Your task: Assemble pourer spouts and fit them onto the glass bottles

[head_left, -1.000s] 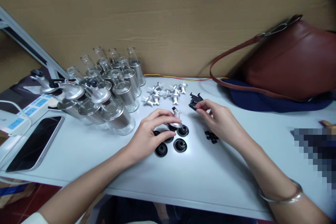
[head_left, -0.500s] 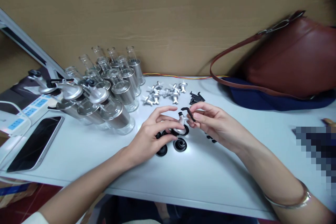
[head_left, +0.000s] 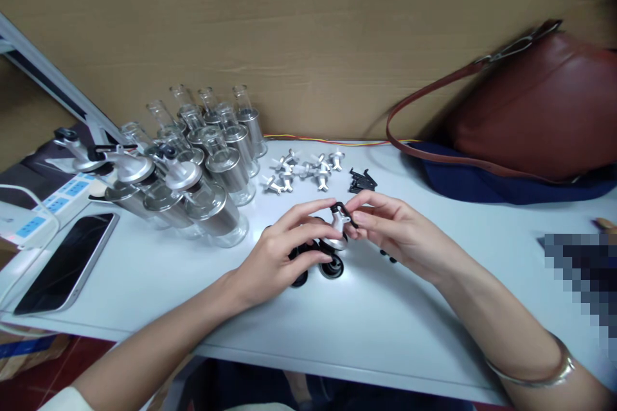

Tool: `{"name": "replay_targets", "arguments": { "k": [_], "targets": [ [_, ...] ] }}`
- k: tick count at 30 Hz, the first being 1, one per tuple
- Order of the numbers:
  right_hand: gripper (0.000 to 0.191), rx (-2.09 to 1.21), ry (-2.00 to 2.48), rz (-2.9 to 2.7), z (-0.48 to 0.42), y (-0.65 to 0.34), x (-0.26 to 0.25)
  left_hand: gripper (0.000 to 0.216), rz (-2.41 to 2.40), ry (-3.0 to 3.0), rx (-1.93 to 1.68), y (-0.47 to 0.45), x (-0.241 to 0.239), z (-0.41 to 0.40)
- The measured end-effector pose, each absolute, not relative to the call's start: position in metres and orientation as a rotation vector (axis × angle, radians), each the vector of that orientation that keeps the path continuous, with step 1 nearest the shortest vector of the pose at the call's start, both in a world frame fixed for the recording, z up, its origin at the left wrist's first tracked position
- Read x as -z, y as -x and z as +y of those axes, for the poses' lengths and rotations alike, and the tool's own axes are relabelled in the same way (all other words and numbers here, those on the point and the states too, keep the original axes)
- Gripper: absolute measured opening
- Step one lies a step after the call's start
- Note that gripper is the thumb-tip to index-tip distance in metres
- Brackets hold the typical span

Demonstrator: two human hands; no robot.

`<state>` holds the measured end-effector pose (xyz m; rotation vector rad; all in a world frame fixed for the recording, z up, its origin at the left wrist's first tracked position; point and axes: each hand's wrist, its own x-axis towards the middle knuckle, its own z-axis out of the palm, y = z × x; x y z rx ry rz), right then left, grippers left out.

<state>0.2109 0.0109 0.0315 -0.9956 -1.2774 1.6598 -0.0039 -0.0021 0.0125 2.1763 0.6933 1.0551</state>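
My left hand [head_left: 284, 245] has its fingers around a silver pourer spout [head_left: 339, 223] with a black tip and a wide round base, standing upright. My right hand [head_left: 393, 225] pinches a bent black lever [head_left: 345, 210] between thumb and fingertips. The lever's hooked end meets the top of the spout; whether it is seated there I cannot tell. Just in front lies a round black cap [head_left: 331, 266]. More black round parts [head_left: 299, 277] sit under my left fingers, partly hidden. Small black pieces [head_left: 388, 256] show below my right hand.
Behind my hands lie several silver spouts [head_left: 322, 173] and a pile of black levers [head_left: 361, 180]. Glass bottles with metal sleeves [head_left: 224, 170] stand at left, the front ones capped. A phone [head_left: 65, 263] and power strip [head_left: 62, 199] are far left, a brown bag [head_left: 535, 109] at right.
My right hand has brought the black lever left onto the top of the spout. My left fingers have closed in around the spout.
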Motion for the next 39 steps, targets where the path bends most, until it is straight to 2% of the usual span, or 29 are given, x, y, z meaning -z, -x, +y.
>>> {"name": "replay_targets", "arguments": {
  "k": [5, 10, 12, 21, 27, 32, 39],
  "targets": [
    [0.027, -1.296, 1.038, -1.524, 0.006, -0.209, -0.029, 0.023, 0.770, -2.225, -1.126, 0.005, -0.013, -0.001],
    [0.039, -0.701, 0.957, -1.880, 0.003, -0.207, -0.022, 0.023, 0.872, -2.215, -1.172, 0.006, -0.012, -0.002],
    [0.039, -0.566, 0.911, -1.945, 0.003, -0.207, -0.019, 0.022, 0.882, -2.231, -1.182, 0.006, -0.011, -0.002],
    [0.020, -0.481, 0.860, -2.027, 0.002, -0.207, -0.023, 0.023, 0.888, -2.216, -1.174, 0.007, -0.011, -0.002],
    [0.017, -0.473, 0.880, -2.023, 0.000, -0.206, -0.025, 0.026, 0.881, -2.119, -1.213, 0.006, -0.008, -0.001],
    [0.014, -0.492, 0.958, -1.946, -0.002, -0.201, -0.026, 0.041, 0.779, -1.933, -1.197, 0.005, -0.011, 0.000],
    [0.020, -0.483, 1.074, -1.915, -0.001, -0.203, -0.024, 0.030, 0.833, -1.798, -1.202, 0.003, -0.012, -0.001]
  ]
}}
